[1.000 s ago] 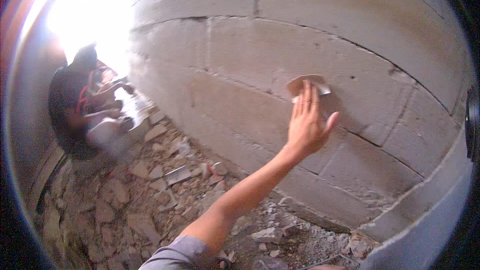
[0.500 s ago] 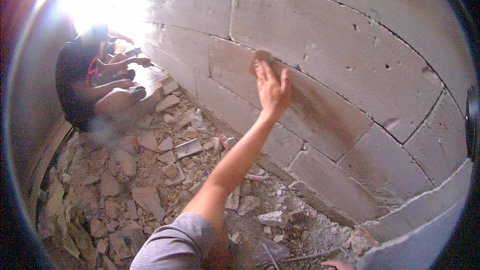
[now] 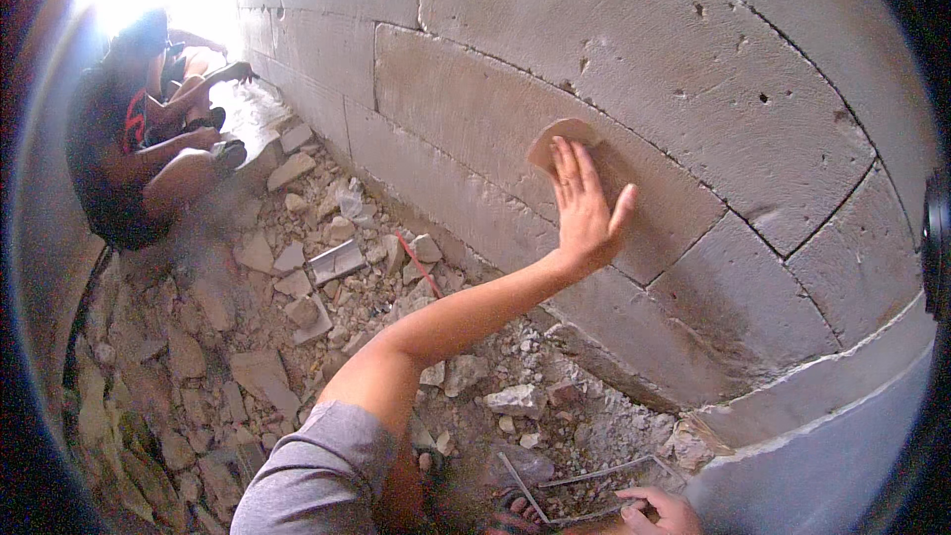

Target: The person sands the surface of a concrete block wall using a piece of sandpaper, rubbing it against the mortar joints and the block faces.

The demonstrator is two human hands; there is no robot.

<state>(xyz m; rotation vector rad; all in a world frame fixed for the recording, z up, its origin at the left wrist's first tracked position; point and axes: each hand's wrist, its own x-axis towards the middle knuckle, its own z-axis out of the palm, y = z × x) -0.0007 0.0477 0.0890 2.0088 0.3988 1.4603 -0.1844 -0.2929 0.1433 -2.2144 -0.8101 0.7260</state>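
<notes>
My left hand [image 3: 586, 213] lies against the block wall with its fingers stretched, pressing a thin round tan disc [image 3: 547, 147], like a sanding disc, flat on the surface. The disc sits on a long grey block [image 3: 451, 89] below a joint; a darker, dusty patch shows on the wall beside the hand. My bare left arm reaches up from a grey sleeve. Low in the picture, my right hand [image 3: 659, 512] is partly cut off by the edge. Its thumb and fingers are curled, perhaps round something small that I cannot make out.
Broken rubble [image 3: 267, 376] covers the floor along the wall, with a red stick [image 3: 418, 263] and a pale angular strip [image 3: 337, 263] on it. Thin metal strips [image 3: 594, 476] lie near my right hand. A person [image 3: 124, 154] in dark clothes sits at the far left. A ledge [image 3: 822, 416] stands at lower right.
My left hand has slid the disc rightward and down along the same block. The view has shifted, and more of my right hand shows at the bottom edge.
</notes>
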